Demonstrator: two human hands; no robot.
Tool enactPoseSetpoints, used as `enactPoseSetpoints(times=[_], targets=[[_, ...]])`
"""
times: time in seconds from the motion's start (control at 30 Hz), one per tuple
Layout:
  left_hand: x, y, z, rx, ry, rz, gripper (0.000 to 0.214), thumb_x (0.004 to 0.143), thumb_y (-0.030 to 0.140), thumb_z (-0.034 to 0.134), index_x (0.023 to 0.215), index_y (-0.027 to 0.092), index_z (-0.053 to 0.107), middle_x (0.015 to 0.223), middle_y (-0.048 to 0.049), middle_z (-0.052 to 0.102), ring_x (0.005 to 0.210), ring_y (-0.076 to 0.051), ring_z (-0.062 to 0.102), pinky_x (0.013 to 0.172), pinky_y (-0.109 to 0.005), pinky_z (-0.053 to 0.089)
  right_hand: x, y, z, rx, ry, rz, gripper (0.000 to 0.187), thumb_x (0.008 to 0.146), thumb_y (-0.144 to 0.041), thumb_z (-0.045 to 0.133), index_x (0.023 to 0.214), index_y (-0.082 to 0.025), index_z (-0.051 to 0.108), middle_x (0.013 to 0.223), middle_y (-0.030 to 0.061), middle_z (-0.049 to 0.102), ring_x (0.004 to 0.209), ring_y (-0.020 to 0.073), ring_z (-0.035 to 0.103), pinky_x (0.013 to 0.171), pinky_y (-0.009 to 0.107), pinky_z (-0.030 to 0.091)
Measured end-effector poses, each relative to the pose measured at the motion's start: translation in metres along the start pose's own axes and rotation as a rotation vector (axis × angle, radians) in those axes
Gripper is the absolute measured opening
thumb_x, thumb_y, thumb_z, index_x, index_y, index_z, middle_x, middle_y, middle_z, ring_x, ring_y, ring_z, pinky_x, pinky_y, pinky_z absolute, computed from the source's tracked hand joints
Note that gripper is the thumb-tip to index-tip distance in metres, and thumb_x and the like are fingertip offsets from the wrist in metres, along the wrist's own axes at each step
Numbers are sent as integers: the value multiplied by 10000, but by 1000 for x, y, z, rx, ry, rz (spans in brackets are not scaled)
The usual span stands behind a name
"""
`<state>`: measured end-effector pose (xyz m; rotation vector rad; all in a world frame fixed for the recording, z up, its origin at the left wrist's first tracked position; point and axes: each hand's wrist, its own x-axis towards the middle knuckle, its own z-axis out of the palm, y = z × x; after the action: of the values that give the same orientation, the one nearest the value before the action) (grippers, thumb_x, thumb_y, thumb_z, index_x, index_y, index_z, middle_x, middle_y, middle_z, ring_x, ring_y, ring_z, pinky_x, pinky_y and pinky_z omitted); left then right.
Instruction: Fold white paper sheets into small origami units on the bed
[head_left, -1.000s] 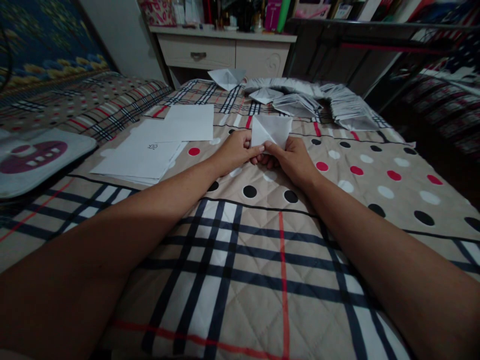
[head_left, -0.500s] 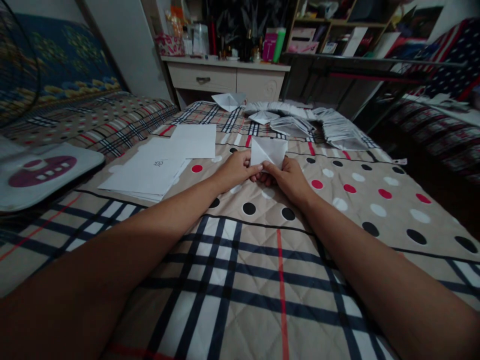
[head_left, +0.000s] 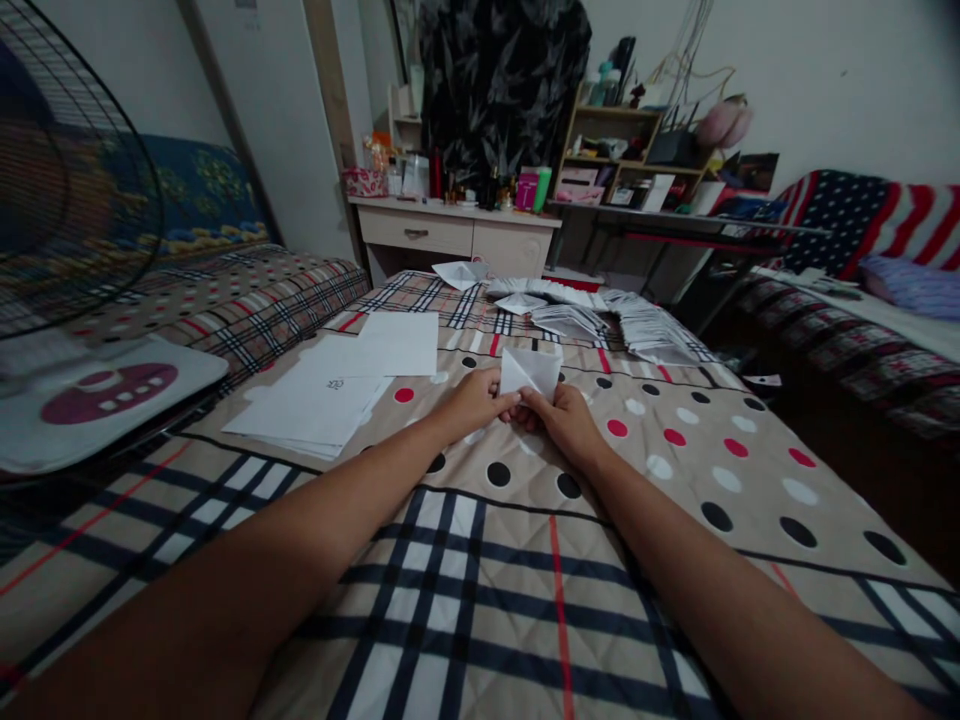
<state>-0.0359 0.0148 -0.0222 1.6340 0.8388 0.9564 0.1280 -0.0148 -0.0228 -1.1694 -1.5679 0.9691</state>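
Observation:
Both my hands meet over the quilted bed cover (head_left: 480, 600), pinching a small folded white paper (head_left: 534, 370) that stands up between them. My left hand (head_left: 472, 402) grips its lower left edge with closed fingers. My right hand (head_left: 561, 420) holds the lower right edge, fingers curled. To the left lies a stack of flat white sheets (head_left: 330, 395). Beyond the hands, a row of several folded paper pieces (head_left: 600, 315) is spread across the far end of the bed.
A fan's grille (head_left: 67, 200) and its white base (head_left: 97, 395) stand at the left. A dresser (head_left: 457, 235) with bottles and a dark desk (head_left: 675, 235) lie past the bed. Another bed with a flag-patterned cover (head_left: 862, 230) is at the right.
My view has tilted upward, showing more of the room and the fan. The hands keep the same grip on the folded paper, which looks slightly narrower.

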Motion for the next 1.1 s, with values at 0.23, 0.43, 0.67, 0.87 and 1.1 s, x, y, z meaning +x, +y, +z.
enactPoseSetpoints(times=[0.23, 0.43, 0.67, 0.87, 1.1], targets=[[2, -5, 0, 5, 28, -11, 28, 800, 91, 639, 820, 109, 631, 662, -14, 659, 545, -94, 613, 539, -191, 497, -1, 3, 4, -70, 45, -3, 465, 838, -572, 603, 652, -149, 654, 584, 61, 660, 489, 144, 570, 484, 248, 442], [1, 0, 0, -48, 38, -44, 74, 784, 48, 650, 824, 108, 632, 621, -3, 658, 518, -92, 608, 521, -183, 484, -2, 0, 4, -4, 79, 19, 401, 771, -556, 671, 728, -158, 645, 629, 51, 673, 500, 150, 566, 485, 256, 434], [-1, 12, -1, -37, 67, -156, 128, 860, 14, 527, 811, 111, 594, 578, -2, 655, 460, -82, 609, 447, -148, 404, -4, -3, -3, 147, 39, 38, 304, 750, -448, 724, 797, -154, 666, 658, 37, 700, 516, 135, 588, 517, 242, 442], [0, 5, -4, -84, 43, -118, 77, 917, 148, 521, 882, 120, 583, 595, -12, 680, 453, -80, 613, 440, -141, 393, -4, -3, -6, 218, 19, 79, 334, 732, -475, 744, 762, -161, 637, 638, 41, 705, 452, 134, 611, 437, 228, 446], [-1, 3, -5, -95, 14, -62, 165, 796, 186, 711, 915, 106, 630, 675, -32, 705, 511, -93, 627, 509, -179, 474, -6, -3, -5, 256, 54, 105, 293, 747, -428, 743, 801, -160, 636, 650, 43, 710, 445, 126, 617, 422, 212, 455]])
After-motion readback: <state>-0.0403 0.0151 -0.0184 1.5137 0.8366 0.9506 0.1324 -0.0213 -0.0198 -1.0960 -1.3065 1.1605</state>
